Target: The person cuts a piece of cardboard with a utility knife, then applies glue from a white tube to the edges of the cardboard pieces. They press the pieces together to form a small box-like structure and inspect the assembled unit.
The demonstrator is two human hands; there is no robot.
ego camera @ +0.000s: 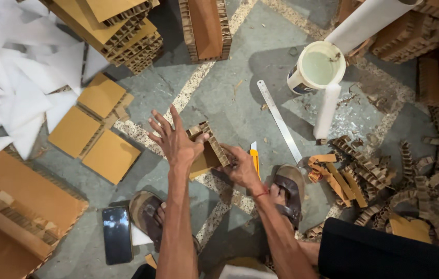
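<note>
A small brown honeycomb cardboard piece is held upright on the concrete floor between my hands. My left hand presses flat against its left face with the fingers spread upward. My right hand grips its lower right edge. A yellow utility knife lies on the floor just right of my right hand. A long steel ruler lies diagonally beyond the knife.
A white bucket of pale glue and a white roll stand at upper right. Cardboard scraps pile at right. Square cardboard pieces lie at left, white sheets beyond. A black phone lies near my sandalled feet.
</note>
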